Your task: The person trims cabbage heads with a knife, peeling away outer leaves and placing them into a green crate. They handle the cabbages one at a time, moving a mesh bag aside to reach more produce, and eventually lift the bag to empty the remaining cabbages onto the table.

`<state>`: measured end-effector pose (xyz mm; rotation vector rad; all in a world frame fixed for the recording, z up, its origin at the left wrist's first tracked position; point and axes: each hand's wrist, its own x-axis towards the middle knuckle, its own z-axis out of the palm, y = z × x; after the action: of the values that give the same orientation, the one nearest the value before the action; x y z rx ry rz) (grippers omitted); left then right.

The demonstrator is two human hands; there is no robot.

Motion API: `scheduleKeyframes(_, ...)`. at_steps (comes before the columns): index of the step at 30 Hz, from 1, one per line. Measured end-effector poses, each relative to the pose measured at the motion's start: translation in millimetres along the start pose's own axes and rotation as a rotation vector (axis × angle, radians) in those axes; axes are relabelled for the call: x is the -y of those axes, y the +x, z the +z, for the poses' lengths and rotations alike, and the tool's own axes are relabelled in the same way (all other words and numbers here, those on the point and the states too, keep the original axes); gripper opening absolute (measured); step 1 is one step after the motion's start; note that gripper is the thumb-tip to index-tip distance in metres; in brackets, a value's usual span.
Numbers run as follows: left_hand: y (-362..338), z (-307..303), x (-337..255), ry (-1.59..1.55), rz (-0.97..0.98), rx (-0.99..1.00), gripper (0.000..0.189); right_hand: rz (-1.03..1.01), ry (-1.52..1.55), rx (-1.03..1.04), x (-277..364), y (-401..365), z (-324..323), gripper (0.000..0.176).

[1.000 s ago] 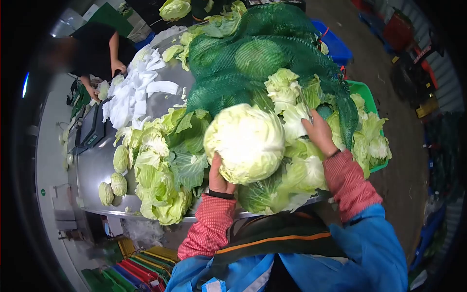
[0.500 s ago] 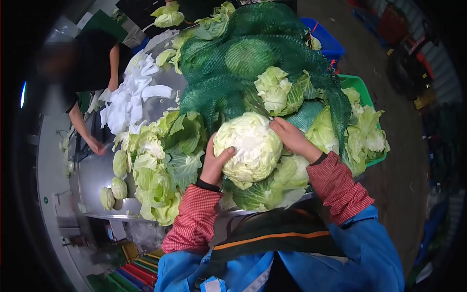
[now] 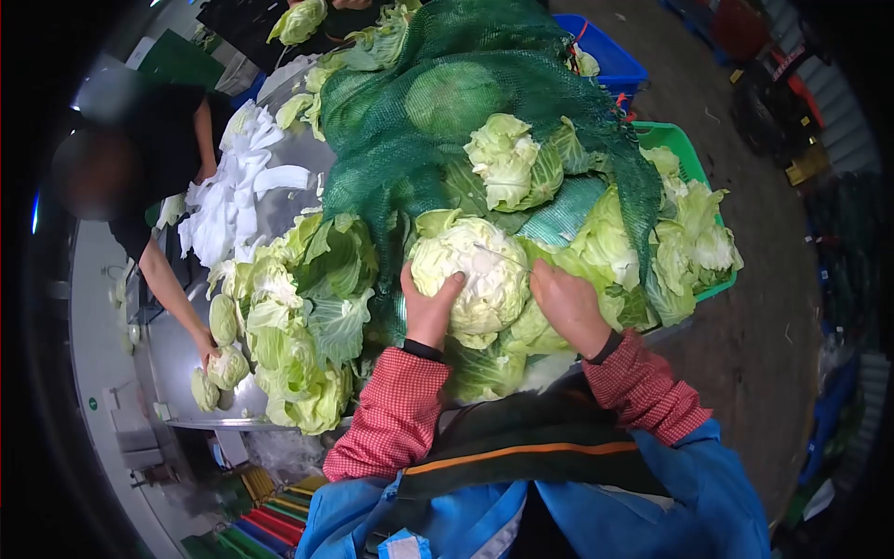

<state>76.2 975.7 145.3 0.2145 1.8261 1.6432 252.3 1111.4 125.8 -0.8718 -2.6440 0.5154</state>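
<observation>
A pale, trimmed cabbage [image 3: 482, 296] sits in front of me, its stem end facing up. My left hand [image 3: 430, 307] grips its left side, with the thumb on top. In my right hand [image 3: 570, 303], closed in a fist, is a knife [image 3: 504, 257]. Its thin blade lies across the cabbage's upper right part, and the handle is hidden by my fingers. Loose green outer leaves [image 3: 489, 371] lie beneath the cabbage. Just behind it, another leafy cabbage [image 3: 507, 163] rests against a green mesh sack [image 3: 391, 140] with cabbages inside.
Trimmed leaves [image 3: 289, 326] are heaped to the left on the metal table [image 3: 177, 345]. White foam nets [image 3: 228, 200] lie farther back. At right stands a green crate [image 3: 684, 140] of leaves; a blue crate [image 3: 605, 63] is behind. A co-worker's hand [image 3: 207, 345] touches a small cabbage [image 3: 227, 368].
The knife blade has come over the cabbage's top, and my right hand has moved down and right. A leaf now stands out behind the cabbage. The co-worker's hand has reached the small cabbages.
</observation>
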Motion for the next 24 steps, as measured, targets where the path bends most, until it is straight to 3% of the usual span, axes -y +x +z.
scheduleKeyframes(2,1,0,6,0.021,0.001,-0.025,0.095,0.029,0.11,-0.037,4,-2,13,0.009)
scheduleKeyframes(8,-4,4,2,0.004,-0.007,-0.017,0.097,-0.059,-0.289,-0.001,1,9,-4,0.014)
scheduleKeyframes(11,-2,1,-1,0.011,-0.01,0.009,0.097,-0.013,0.001,0.056,-12,5,2,0.018)
scheduleKeyframes(14,6,-6,5,-0.005,-0.024,0.024,0.097,0.65,0.744,0.31,-22,10,-12,0.026)
scheduleKeyframes(15,4,-7,7,0.021,-0.016,0.026,0.097,0.42,0.626,0.101,-27,19,-16,0.032)
scheduleKeyframes(18,6,-1,6,0.065,0.019,0.048,0.098,0.223,0.348,0.173,-8,35,-34,0.035)
scheduleKeyframes(19,7,-1,7,0.062,0.023,0.052,0.098,0.007,0.201,-0.003,2,41,-22,0.037)
scheduleKeyframes(24,13,-5,22,0.181,0.137,0.018,0.098,-0.223,-0.087,-0.022,20,72,-7,0.038)
